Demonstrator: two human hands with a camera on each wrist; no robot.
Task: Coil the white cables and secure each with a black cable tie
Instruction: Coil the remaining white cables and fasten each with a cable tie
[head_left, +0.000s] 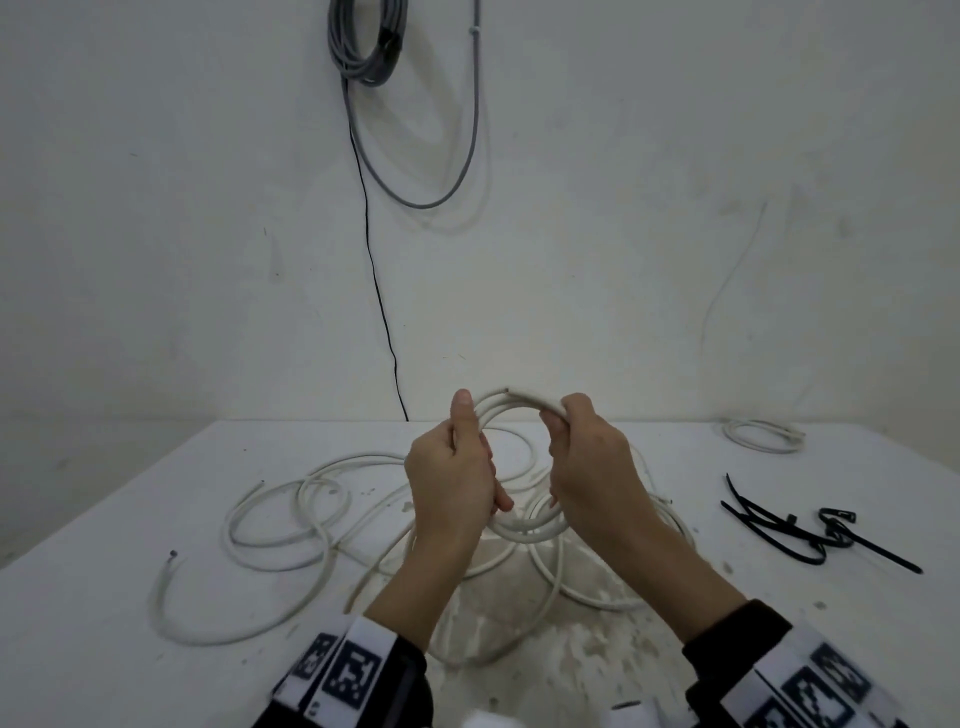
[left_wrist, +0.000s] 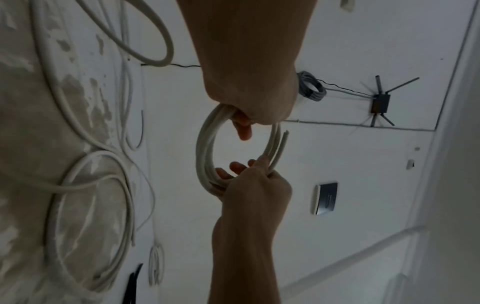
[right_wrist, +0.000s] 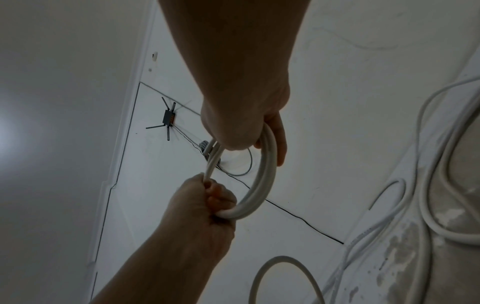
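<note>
A small coil of white cable (head_left: 519, 402) is held up above the table between both hands. My left hand (head_left: 457, 467) grips the coil's left side, thumb pointing up. My right hand (head_left: 584, 457) is curled round its right side. One cut end of the cable (head_left: 508, 389) pokes out at the top of the coil. In the left wrist view the coil (left_wrist: 205, 148) shows several turns between the left hand (left_wrist: 249, 98) and the right hand (left_wrist: 257, 185). Black cable ties (head_left: 795, 535) lie on the table to the right, untouched.
Loose white cables (head_left: 291, 519) sprawl in loops over the white table (head_left: 104, 597) under and left of the hands. A coiled white cable (head_left: 763, 435) lies at the far right. On the wall hang a grey cable bundle (head_left: 366, 41) and a thin black wire (head_left: 382, 312).
</note>
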